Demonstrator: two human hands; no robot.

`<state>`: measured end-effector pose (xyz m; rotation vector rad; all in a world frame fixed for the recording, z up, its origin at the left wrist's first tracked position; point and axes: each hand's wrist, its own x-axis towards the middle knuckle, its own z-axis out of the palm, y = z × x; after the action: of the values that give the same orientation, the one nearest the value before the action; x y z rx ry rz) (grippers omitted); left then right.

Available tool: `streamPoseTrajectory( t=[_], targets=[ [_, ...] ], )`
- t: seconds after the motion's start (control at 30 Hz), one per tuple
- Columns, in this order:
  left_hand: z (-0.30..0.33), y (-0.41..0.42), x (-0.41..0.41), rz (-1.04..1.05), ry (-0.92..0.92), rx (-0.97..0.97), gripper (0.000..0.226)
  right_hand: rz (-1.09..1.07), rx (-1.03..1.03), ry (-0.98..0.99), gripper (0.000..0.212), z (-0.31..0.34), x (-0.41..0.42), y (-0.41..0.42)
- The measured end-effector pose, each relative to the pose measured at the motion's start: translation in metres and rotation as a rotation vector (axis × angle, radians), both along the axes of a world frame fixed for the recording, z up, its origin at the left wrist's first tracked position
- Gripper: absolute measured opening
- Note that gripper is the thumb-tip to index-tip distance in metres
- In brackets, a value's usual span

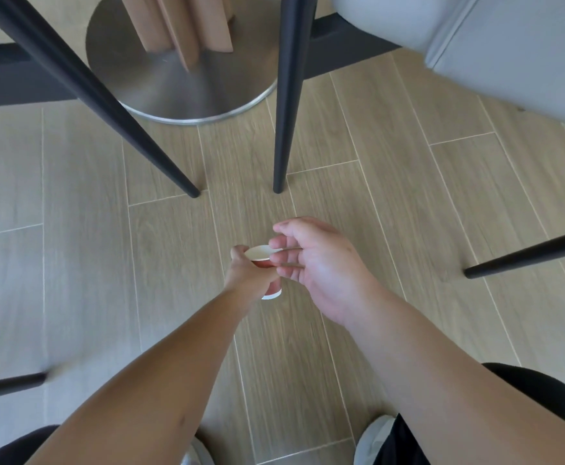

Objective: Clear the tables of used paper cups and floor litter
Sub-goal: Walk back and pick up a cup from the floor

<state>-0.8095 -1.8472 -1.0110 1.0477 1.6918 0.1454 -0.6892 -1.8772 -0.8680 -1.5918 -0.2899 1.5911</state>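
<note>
Crouched low over the wood-plank floor (pixel 83 263), among black chair legs (pixel 282 129), near the round metal base of a table (pixel 160 85). Left hand (pixel 247 273) wrapped round a red paper cup (pixel 267 263), fingers curled about its wall, thumb side up near the white rim. Cup held clear of the floor, so it seems, though its white foot shows just below the fist and the gap beneath cannot be judged with certainty. Long axis tilted: mouth up and away from the body, base down and toward the knees, pale inside showing.

Right hand (pixel 314 270) just beside the cup on its right, palm turned inward, fingers (pixel 284 253) loosely spread and only lightly bent, tips touching or all but touching the rim. No grip there; nothing held in that hand.

So, the deciding relation: cup already in the left, lying directly to the left of the right fingertips, mouth open toward them. Likely step in hand: passing the cup across, or steadying it, or nesting something in. Left plainly the holder; right the free one for any further litter.

Risk, as a guess: thin paper wall, easily crushed by a tight squeeze; any dregs inside apt to spill with the mouth tipped this far.
</note>
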Motion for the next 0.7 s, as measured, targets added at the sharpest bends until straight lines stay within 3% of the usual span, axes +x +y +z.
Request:
streamPoseTrajectory(
  t=[0.3,0.57,0.7],
  targets=[
    [0.126,-0.020,-0.024,0.173,-0.223,0.155,0.061,-0.069,-0.009,0.108,0.012,0.070,-0.002,-0.023],
    [0.310,-0.030,-0.020,0.189,-0.348,0.170,0.063,-0.109,0.008,0.085,0.016,0.235,0.018,-0.046],
    [0.418,-0.029,-0.008,0.146,-0.423,0.175,0.080,-0.119,0.030,0.060,0.021,0.332,0.031,-0.046]
  ],
)
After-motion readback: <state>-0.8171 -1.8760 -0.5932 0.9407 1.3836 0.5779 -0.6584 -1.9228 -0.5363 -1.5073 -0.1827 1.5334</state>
